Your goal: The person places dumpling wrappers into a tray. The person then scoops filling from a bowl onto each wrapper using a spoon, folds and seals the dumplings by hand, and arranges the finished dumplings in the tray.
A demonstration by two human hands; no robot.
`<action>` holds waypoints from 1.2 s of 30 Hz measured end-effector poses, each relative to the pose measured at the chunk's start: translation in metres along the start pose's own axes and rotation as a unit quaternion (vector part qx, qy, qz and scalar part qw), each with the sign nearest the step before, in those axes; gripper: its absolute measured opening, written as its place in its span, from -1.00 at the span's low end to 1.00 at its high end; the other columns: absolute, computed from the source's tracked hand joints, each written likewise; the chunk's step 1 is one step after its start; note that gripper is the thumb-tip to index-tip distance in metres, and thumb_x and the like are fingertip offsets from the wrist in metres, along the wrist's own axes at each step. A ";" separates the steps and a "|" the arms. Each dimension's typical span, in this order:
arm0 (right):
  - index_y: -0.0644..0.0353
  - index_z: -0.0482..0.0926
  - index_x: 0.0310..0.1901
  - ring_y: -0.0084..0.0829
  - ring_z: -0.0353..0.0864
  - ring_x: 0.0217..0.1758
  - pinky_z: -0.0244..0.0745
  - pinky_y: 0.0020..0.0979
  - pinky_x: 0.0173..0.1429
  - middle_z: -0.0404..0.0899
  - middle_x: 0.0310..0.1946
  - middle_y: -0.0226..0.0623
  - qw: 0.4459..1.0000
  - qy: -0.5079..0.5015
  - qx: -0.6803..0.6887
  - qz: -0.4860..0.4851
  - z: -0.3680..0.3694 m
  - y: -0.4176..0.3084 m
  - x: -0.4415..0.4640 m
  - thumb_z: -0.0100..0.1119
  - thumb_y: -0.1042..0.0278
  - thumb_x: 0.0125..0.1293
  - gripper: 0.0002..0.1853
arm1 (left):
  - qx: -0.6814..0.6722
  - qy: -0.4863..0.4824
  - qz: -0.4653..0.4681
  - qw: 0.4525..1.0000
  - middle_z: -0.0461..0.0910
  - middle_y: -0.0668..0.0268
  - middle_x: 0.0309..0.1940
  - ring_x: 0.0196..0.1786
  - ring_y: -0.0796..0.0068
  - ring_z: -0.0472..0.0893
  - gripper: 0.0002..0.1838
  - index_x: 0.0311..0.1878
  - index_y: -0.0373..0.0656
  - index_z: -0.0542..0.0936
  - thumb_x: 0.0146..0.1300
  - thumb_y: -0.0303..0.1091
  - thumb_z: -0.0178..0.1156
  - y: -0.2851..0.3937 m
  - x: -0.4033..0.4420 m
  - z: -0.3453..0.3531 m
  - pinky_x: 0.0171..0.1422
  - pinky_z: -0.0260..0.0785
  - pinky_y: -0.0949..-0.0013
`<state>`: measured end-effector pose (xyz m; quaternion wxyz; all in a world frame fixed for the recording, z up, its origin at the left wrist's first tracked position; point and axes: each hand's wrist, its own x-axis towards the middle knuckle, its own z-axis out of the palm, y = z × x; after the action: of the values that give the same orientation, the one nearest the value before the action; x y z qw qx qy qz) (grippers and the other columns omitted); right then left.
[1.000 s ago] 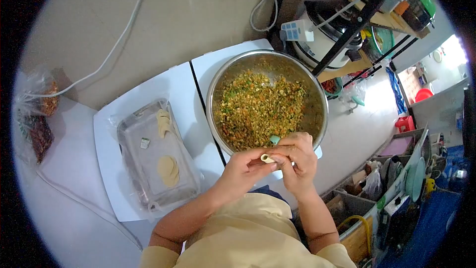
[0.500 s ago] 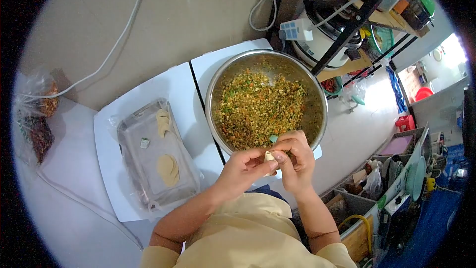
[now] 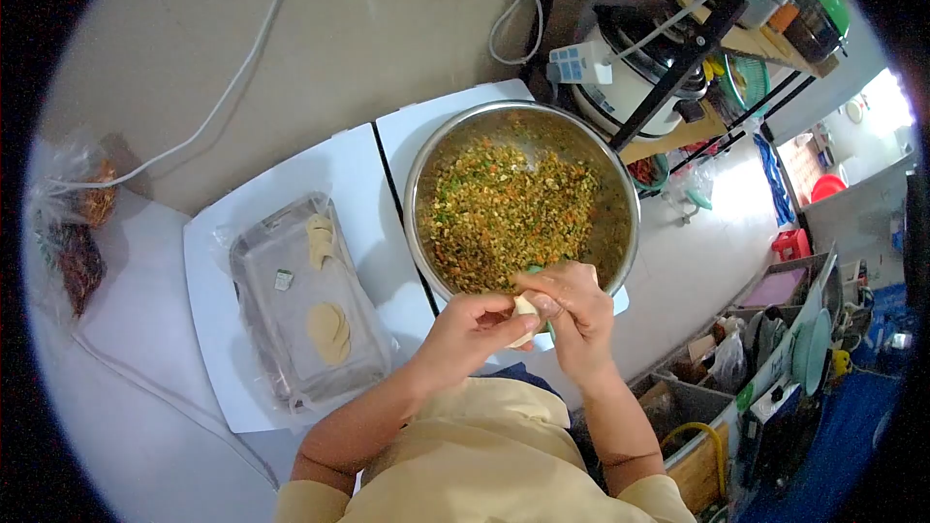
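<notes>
Near the front rim of a steel bowl [image 3: 418, 232], my left hand [image 3: 475, 334] is closed on a small pale dough wrapper [image 3: 524, 318], folded up between thumb and fingers. My right hand [image 3: 573, 305] is closed too, its thumb and fingertips against the wrapper's right side. A slim green tool [image 3: 551, 330] shows beneath the right hand; most of it is covered, so its kind is hidden. The bowl holds chopped filling [image 3: 509, 208] with yellow, green and orange bits.
On the white table [image 3: 218, 261] to the left lies a plastic-lined metal tray [image 3: 291, 315] with dough wrappers [image 3: 329, 332] in two piles and a small packet [image 3: 283, 279]. A rack [image 3: 678, 77] with a rice cooker [image 3: 620, 102] stands behind right. Bagged food [image 3: 77, 261] is far left.
My right hand has turned over slightly at the wrapper, fingers reaching further left. More of the pale wrapper shows, and the green tool has shifted within the right hand.
</notes>
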<state>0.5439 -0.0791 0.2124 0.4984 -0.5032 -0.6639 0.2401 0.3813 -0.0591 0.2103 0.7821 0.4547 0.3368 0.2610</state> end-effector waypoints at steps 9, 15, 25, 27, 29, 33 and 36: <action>0.17 0.61 -0.34 -0.21 0.47 -0.27 0.28 -0.28 -0.14 0.55 -0.37 -0.27 0.997 -0.062 -0.034 -0.033 0.000 0.002 0.005 0.16 0.45 0.11 -0.92 | 0.054 -0.016 -0.019 0.998 0.62 0.28 -0.32 -0.26 0.56 0.60 -0.78 -0.10 -0.36 0.56 0.27 -0.42 0.13 0.002 0.001 -0.004 -0.12 0.48 0.47; 0.22 0.59 -0.15 -0.19 0.50 -0.16 0.31 -0.27 -0.07 0.58 -0.22 -0.20 0.988 -0.107 -0.077 -0.086 -0.004 0.004 0.011 0.10 0.42 0.17 -0.78 | 0.000 0.001 -0.022 1.000 0.59 0.35 -0.33 -0.27 0.63 0.56 -0.77 -0.13 -0.36 0.56 0.26 -0.37 0.16 0.002 0.001 -0.013 -0.11 0.45 0.49; 0.33 0.64 -0.26 -0.40 0.55 -0.13 0.39 -0.40 0.03 0.62 -0.20 -0.16 0.900 0.060 0.360 0.239 0.027 0.001 -0.008 0.08 0.44 0.23 -0.82 | -0.051 0.033 0.014 0.998 0.61 0.36 -0.28 -0.19 0.63 0.53 -0.77 -0.15 -0.33 0.59 0.19 -0.38 0.22 0.006 0.001 -0.005 -0.06 0.35 0.52; 0.34 0.64 -0.30 -0.39 0.56 -0.17 0.37 -0.39 0.01 0.63 -0.23 -0.16 0.906 0.071 0.341 0.241 0.026 0.001 -0.007 0.12 0.47 0.20 -0.85 | -0.010 0.009 0.001 1.000 0.58 0.36 -0.20 -0.14 0.63 0.54 -0.75 -0.04 -0.35 0.52 0.25 -0.44 0.15 0.006 0.000 -0.005 -0.02 0.40 0.51; 0.34 0.64 -0.29 -0.36 0.57 -0.18 0.35 -0.37 0.00 0.63 -0.23 -0.15 0.991 0.026 0.102 0.086 0.021 0.001 -0.003 0.11 0.46 0.21 -0.84 | 0.022 0.007 0.011 1.000 0.58 0.36 -0.20 -0.14 0.62 0.55 -0.75 -0.03 -0.35 0.52 0.24 -0.47 0.15 0.005 -0.001 -0.007 -0.01 0.40 0.51; 0.34 0.64 -0.27 -0.34 0.58 -0.16 0.33 -0.35 0.00 0.64 -0.25 -0.16 0.994 -0.006 0.099 0.054 0.022 -0.002 0.003 0.10 0.45 0.22 -0.83 | 0.009 0.033 0.037 0.999 0.58 0.34 -0.18 -0.11 0.61 0.55 -0.72 0.00 -0.34 0.50 0.20 -0.53 0.17 0.003 -0.003 -0.007 0.02 0.41 0.50; 0.33 0.64 -0.26 -0.34 0.59 -0.12 0.31 -0.34 0.05 0.66 -0.24 -0.20 0.943 0.037 0.271 0.189 0.028 -0.013 0.002 0.10 0.44 0.22 -0.83 | -0.056 0.070 0.057 0.994 0.58 0.33 -0.16 -0.09 0.60 0.54 -0.70 0.00 -0.34 0.49 0.19 -0.53 0.18 0.001 -0.003 -0.003 0.02 0.42 0.50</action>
<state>0.5131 -0.0776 0.2132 0.5855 -0.4738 -0.4472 0.4824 0.3767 -0.0587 0.2109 0.7647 0.4093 0.3494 0.3545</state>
